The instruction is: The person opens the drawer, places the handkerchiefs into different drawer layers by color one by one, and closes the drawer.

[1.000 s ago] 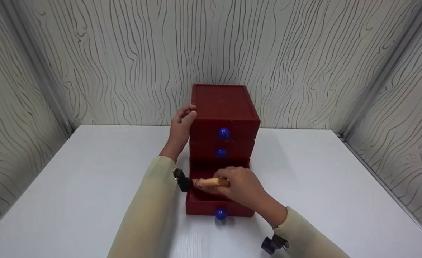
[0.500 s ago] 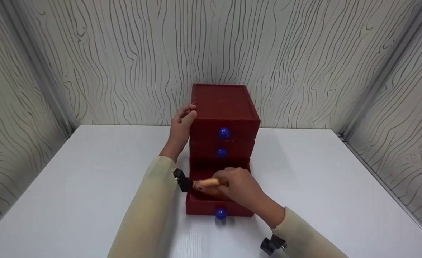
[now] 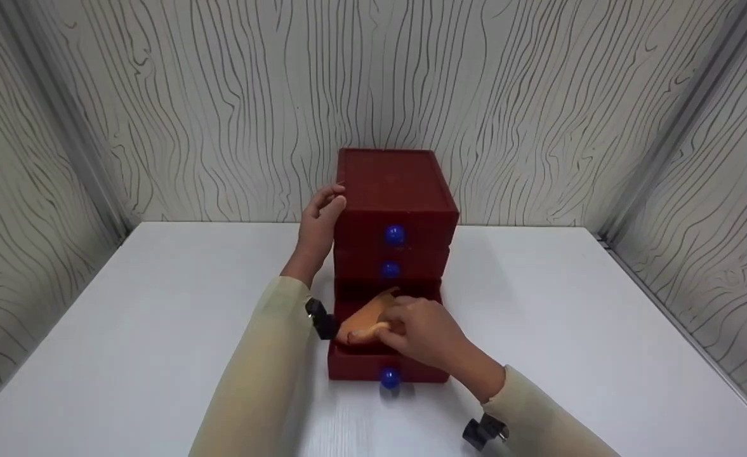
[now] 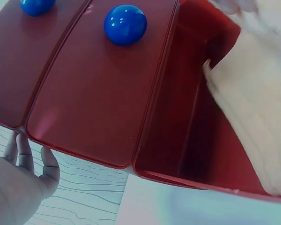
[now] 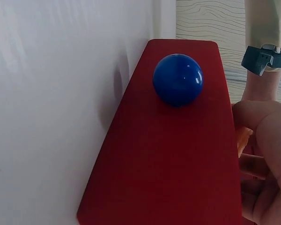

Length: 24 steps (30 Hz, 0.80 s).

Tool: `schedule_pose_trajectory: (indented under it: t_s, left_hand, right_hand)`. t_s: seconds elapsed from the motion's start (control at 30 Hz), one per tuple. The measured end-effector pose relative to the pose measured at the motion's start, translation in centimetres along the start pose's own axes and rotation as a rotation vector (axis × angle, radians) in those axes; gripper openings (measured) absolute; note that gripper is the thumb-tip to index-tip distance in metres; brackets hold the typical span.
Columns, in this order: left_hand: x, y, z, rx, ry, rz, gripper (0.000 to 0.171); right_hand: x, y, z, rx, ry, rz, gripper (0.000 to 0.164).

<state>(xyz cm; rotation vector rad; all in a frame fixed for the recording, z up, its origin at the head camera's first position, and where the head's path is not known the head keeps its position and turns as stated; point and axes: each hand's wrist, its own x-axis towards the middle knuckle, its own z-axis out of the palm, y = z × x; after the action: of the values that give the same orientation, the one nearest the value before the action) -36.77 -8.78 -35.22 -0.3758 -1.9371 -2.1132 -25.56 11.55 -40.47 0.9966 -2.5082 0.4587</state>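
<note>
A dark red drawer cabinet (image 3: 392,181) with blue round knobs stands upright, its bottom drawer (image 3: 360,368) pulled out. My left hand (image 3: 318,231) rests along the cabinet's left side, thumb near the top front corner; its fingers also show beside the drawer fronts in the left wrist view. My right hand (image 3: 427,333) reaches into the bottom drawer and pinches the edge of a thin, orange-tan, roughly triangular piece (image 3: 363,320) with a rolled front edge. In the left wrist view the tan piece (image 4: 253,89) spreads broadly over the drawer. The right hand hides part of it.
The cabinet stands on a white table (image 3: 551,330), with a wood-grain patterned wall (image 3: 506,114) behind it. The bottom drawer's blue knob (image 3: 390,378) sticks out toward the front. The drawers above are pushed in. Black cameras (image 3: 484,431) sit on both wrists.
The tan piece has turned from nearly edge-on to showing its broad face, spread across the drawer. My right hand's grip on it has shifted slightly. The left hand has stayed in place.
</note>
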Motion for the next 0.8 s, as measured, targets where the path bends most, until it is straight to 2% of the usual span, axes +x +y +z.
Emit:
schedule_pose_trajectory:
  t_s: [0.17, 0.37, 0.67, 0.8]
  left_hand:
    - [0.0, 0.0, 0.0, -0.004, 0.001, 0.008, 0.031]
    - [-0.1, 0.1, 0.1, -0.015, 0.012, 0.019, 0.031]
    - [-0.1, 0.2, 0.1, -0.02, 0.014, 0.003, 0.03]
    - [-0.2, 0.3, 0.0, -0.016, 0.01, -0.001, 0.03]
  right_hand:
    - [0.0, 0.4, 0.1, -0.011, 0.003, 0.041, 0.016]
    - [0.0, 1.3, 0.1, -0.095, 0.022, 0.091, 0.017]
    - [-0.1, 1.8, -0.2, -0.136, 0.099, 0.198, 0.009]
    - [-0.1, 1.6, -0.1, -0.145, 0.076, 0.222, 0.01]
